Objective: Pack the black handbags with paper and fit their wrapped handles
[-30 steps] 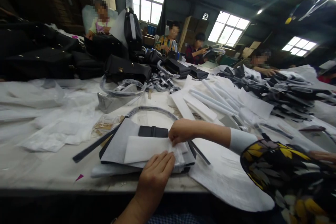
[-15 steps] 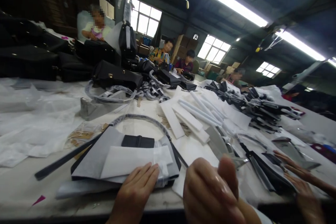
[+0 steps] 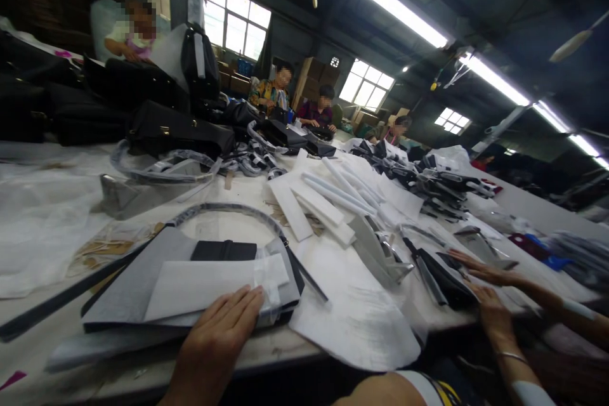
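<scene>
My left hand lies flat, fingers stretched out, on a white sheet with clear wrap at its end. The sheet covers a black handbag that lies flat in grey paper near the table's front edge. The bag's wrapped handle arches behind it, and a long black strap runs off to the left. Of my right arm, only a bare forearm and white cuff show at the bottom edge; the hand itself is out of view.
Another person's two hands rest on a black bag part at the right. White strips lie mid-table, and a white sheet overhangs the edge. Black bags are piled at the back, where several people work.
My right hand left the bag's white sheet, rose close to the camera, then dropped out of view. My left hand stayed flat on the sheet. The view swung to the right.
</scene>
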`<state>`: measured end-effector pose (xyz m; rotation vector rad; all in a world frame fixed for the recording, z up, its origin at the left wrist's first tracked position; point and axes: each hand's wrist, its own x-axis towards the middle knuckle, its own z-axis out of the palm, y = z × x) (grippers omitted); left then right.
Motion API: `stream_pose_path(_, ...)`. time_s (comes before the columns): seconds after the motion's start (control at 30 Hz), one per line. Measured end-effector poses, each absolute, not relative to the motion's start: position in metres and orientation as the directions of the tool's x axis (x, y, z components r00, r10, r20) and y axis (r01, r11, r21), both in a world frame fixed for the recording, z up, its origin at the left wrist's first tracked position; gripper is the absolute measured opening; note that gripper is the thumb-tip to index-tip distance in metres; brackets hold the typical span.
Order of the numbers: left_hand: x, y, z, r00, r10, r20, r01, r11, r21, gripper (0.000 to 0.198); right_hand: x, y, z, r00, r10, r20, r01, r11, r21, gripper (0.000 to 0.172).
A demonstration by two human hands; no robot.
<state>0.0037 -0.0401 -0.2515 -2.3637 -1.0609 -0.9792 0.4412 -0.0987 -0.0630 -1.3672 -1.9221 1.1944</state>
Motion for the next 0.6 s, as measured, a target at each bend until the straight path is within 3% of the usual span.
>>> stream_pose_path(0.2, 0.004, -0.039, -0.251, 0.486, 0.494, 0.721, 0.748, -0.661, -0.052, 0.036, 0.443, -0.1, -0.078, -0.451, 0.891, 0.042, 0.273, 0.183, -0.944, 0.028)
stream_pose_path(0.47, 0.003, -0.039, -0.253, 0.474, 0.486, 0.734, 0.745, -0.666, -0.041, 0.037, 0.449, -0.1, -0.083, -0.442, 0.894, 0.073, 0.262, 0.206, -0.943, 0.026)
stream_pose_path(0.6, 0.002, -0.038, -0.255, 0.481, 0.474, 0.738, 0.734, -0.677, -0.044, 0.036, 0.454, -0.101, -0.084, -0.424, 0.905, 0.046, 0.335, 0.203, -0.92, 0.03)
